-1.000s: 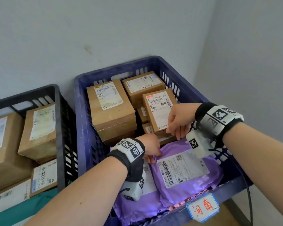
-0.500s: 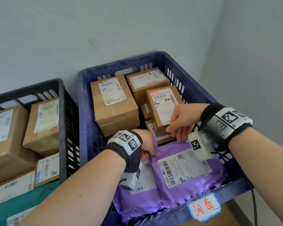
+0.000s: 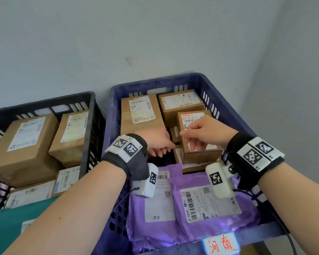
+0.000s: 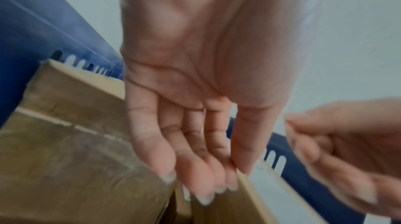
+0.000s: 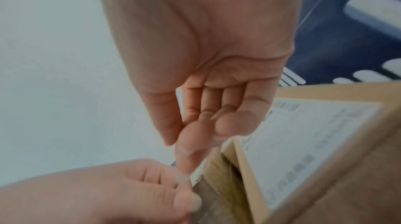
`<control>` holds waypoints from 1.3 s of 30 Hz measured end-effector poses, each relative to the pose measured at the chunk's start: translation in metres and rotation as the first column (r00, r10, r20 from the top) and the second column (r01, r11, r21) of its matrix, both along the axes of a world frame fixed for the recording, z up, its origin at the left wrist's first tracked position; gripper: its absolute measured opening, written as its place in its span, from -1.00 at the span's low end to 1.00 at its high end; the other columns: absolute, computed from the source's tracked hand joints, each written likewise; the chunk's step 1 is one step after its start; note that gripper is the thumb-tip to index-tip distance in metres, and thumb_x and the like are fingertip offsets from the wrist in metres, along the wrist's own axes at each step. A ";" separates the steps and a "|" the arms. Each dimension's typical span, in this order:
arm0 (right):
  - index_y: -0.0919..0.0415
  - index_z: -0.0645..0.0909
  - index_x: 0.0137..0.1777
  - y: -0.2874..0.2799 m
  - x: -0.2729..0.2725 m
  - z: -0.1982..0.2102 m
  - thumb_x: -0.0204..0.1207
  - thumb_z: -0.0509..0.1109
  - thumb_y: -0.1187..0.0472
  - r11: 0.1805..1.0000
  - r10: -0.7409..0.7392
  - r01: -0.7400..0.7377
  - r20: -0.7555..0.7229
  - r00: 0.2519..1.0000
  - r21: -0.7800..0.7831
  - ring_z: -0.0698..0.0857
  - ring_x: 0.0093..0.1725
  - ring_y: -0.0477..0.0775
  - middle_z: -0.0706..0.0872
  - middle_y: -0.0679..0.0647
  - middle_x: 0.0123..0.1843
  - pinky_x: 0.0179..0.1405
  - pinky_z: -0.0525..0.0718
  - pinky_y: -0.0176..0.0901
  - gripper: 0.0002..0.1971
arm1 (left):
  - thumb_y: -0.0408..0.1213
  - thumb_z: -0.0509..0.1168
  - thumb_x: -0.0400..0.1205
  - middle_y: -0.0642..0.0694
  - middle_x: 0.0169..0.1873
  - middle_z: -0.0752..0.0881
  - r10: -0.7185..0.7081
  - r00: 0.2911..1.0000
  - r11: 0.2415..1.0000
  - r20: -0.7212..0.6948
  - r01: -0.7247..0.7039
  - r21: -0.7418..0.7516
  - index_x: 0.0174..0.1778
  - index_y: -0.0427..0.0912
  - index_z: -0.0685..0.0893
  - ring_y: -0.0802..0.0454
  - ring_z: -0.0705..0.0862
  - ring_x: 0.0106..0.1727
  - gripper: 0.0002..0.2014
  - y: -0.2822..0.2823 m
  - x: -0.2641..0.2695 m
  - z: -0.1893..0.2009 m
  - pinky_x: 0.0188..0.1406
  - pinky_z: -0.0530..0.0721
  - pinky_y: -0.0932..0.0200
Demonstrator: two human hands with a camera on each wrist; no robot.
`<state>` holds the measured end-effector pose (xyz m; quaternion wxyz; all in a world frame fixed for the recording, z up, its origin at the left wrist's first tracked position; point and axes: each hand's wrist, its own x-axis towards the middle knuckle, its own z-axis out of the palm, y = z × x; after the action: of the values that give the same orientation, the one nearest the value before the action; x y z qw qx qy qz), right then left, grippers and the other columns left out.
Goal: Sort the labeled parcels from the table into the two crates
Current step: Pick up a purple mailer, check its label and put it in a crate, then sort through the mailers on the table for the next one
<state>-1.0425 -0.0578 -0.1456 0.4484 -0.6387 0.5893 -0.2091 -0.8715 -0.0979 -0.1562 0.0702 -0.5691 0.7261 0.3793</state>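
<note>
Both hands are down in the blue crate (image 3: 226,100) — slotted plastic, packed with taped cardboard boxes (image 3: 142,115) and glossy purple mailers (image 3: 206,214). The left hand (image 3: 157,142) hangs loose-fingered, holding nothing; the right hand (image 3: 201,134), fingers curled, hovers at a small labeled box (image 3: 201,153) — grip unclear.

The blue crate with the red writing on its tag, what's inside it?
The blue crate holds labeled cardboard boxes stacked at the back and two purple mailer bags in front. Whatever lies beneath them, and the crate floor, is covered.

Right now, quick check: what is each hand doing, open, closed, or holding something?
Left hand: open, fingers straight, reaching down between the boxes, holding nothing.
Right hand: loosely curled over the small labeled box; a grip cannot be told.
</note>
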 end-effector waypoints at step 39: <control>0.27 0.64 -0.29 0.125 0.612 0.055 0.63 0.37 0.19 0.937 0.345 -0.331 0.437 0.831 -0.110 0.56 -0.65 -0.14 0.68 0.07 -0.52 -0.57 0.57 -0.36 -0.74 | -0.35 0.34 0.60 -0.03 -0.48 0.60 0.540 0.058 0.112 -0.840 -0.994 0.004 -0.31 -0.14 0.61 0.12 0.53 -0.50 -0.84 0.257 0.594 0.056 -0.46 0.61 0.28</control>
<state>-0.4310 0.0671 -0.0905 0.5927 -0.6734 0.3441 -0.2771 -0.2779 0.1594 -0.1005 -0.6165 -0.6844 0.2873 0.2626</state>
